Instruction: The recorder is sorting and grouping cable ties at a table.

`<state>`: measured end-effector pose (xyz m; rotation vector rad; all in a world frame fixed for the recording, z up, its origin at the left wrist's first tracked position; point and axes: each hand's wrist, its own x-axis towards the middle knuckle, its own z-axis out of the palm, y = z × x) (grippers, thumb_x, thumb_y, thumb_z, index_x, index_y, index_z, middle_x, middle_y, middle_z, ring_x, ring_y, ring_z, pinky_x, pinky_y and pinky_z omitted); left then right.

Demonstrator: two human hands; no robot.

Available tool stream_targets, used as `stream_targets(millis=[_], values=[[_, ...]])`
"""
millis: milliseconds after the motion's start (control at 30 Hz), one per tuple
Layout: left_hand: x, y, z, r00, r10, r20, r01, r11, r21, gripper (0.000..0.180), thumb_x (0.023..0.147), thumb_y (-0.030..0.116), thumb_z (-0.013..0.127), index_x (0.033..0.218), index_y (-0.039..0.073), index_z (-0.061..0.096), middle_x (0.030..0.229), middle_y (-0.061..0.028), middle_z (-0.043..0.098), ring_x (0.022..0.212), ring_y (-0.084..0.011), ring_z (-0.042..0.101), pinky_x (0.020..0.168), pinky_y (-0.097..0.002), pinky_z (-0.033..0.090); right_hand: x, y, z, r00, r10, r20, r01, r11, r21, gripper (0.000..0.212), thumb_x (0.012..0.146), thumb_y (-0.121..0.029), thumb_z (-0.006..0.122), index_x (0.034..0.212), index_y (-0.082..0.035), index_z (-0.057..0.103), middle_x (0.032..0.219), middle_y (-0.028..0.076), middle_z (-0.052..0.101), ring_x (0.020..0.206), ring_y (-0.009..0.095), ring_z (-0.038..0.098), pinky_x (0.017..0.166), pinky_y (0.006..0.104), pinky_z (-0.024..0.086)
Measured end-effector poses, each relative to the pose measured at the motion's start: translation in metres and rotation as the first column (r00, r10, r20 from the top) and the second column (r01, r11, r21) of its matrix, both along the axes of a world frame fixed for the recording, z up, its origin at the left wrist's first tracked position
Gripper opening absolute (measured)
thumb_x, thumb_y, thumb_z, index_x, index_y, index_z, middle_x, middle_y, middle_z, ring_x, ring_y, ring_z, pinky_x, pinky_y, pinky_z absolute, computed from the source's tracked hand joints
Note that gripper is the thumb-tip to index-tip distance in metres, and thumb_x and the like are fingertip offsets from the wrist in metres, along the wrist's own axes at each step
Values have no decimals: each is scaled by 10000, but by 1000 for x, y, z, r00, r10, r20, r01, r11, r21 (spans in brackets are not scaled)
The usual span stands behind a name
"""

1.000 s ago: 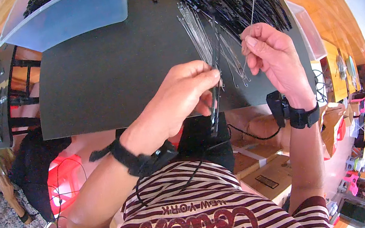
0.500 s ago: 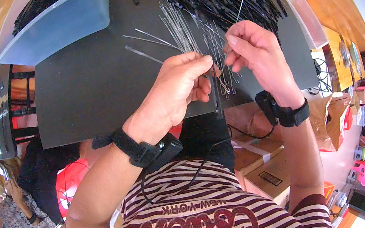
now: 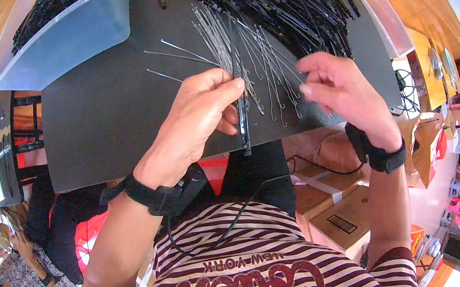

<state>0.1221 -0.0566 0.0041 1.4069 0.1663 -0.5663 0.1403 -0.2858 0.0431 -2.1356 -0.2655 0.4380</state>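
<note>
My left hand point(image 3: 194, 104) pinches a long, thin black strip point(image 3: 244, 132) between thumb and fingers. The strip stands nearly in line with my body, its lower end reaching past the table's near edge. To the right, my right hand point(image 3: 339, 81) hovers by a spread of thin metal wires with hooked ends point(image 3: 278, 90). Its thumb and forefinger are apart, with wire ends close to their tips. Past the left hand, a denser bundle of metal wires point(image 3: 213, 37) lies on the dark tabletop point(image 3: 105, 122).
A big heap of black strips point(image 3: 279, 1) covers the far right of the table. A translucent bin point(image 3: 68, 49) holding black pieces stands far left; a clear tray point(image 3: 382, 17) is beyond the right edge. Cardboard boxes point(image 3: 339, 216) sit below right. Another person point(image 3: 35, 285) is at lower left.
My left hand has moved left with the black strip. My right hand, which held a hooked wire pointing away, has come lower and right, its fingers now apart.
</note>
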Motion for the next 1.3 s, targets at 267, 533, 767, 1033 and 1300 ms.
stream_targets(millis=[267, 533, 767, 1033, 1300], values=[[-4, 12, 2, 997, -11, 79, 3, 995, 103, 211, 890, 258, 562, 845, 56, 603, 637, 31, 508, 547, -50, 480, 469, -191, 397, -21, -25, 19, 974, 153, 165, -92, 940, -329, 80, 757, -27, 584, 819, 22, 575, 667, 153, 558, 563, 199, 547, 541, 318, 428], [-13, 20, 0, 956, 2, 292, -73, 969, 235, 231, 857, 217, 605, 809, -9, 598, 770, -28, 503, 615, -82, 486, 522, -225, 418, -26, -11, 23, 971, -59, 231, 89, 988, -122, 59, 835, -56, 571, 813, -10, 540, 637, 12, 526, 583, 70, 496, 512, 230, 399], [-18, 33, 1, 865, -76, 496, -162, 894, 418, 251, 863, 234, 601, 813, -13, 604, 761, -28, 499, 576, -69, 472, 466, -225, 363, -35, 42, 21, 985, -170, -14, 169, 959, 226, 58, 845, -54, 574, 815, -30, 531, 662, -28, 514, 557, 34, 453, 492, 193, 376], [-39, 42, 34, 985, -6, 170, -4, 998, 61, 287, 886, 300, 578, 835, 18, 609, 629, 16, 507, 482, -38, 444, 420, -189, 395, -40, 87, -1, 983, -169, -70, 182, 878, 442, 57, 864, -51, 557, 828, -24, 523, 679, 0, 553, 553, 42, 488, 474, 185, 385], [-46, 49, 28, 989, 15, 147, -15, 1000, -1, 307, 892, 312, 573, 832, 13, 605, 636, 4, 532, 445, -42, 466, 396, -170, 389, -47, 98, -16, 927, -23, -374, 304, 630, 715, 88, 886, -85, 556, 831, -40, 503, 717, 25, 554, 503, 54, 458, 424, 171, 343]])
